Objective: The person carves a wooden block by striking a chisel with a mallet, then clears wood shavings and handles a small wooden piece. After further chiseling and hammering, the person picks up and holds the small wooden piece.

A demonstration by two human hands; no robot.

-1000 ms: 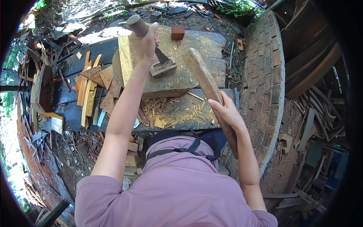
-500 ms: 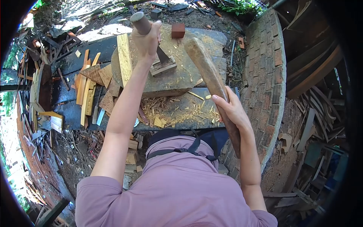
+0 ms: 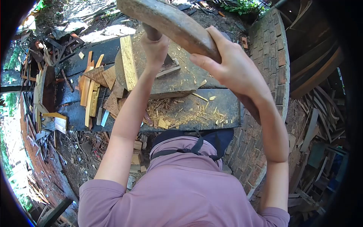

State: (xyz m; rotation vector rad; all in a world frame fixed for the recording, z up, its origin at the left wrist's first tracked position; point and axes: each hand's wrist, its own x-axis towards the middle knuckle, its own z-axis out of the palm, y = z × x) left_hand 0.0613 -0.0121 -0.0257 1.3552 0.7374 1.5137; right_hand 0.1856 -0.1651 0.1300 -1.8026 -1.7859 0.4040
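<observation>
My right hand [image 3: 240, 70] grips a long wooden club [image 3: 177, 28], raised so that its thick end overlaps the top of the chisel handle [image 3: 152, 33] in this view. My left hand [image 3: 155, 50] is wrapped round that handle, with the chisel upright. The dark blade runs down to a small wooden block [image 3: 168, 72] with a recess in it, partly hidden by my left hand and wrist. Beneath the block is a thick wooden slab [image 3: 174, 87] strewn with chips. A pale yellow strip of wood [image 3: 129, 62] lies on the slab's left side.
Offcuts [image 3: 90, 89] and thin strips lie left of the slab on the dark bench [image 3: 223, 99]. Wood shavings [image 3: 174, 115] cover its front edge. A low brick wall [image 3: 266, 75] stands at the right, with stacked timber beyond. Scrap wood heaps up at the left.
My right hand has swung the club up and to the left, over the chisel. My left hand stays on the chisel at the block. The red-brown block behind is now hidden.
</observation>
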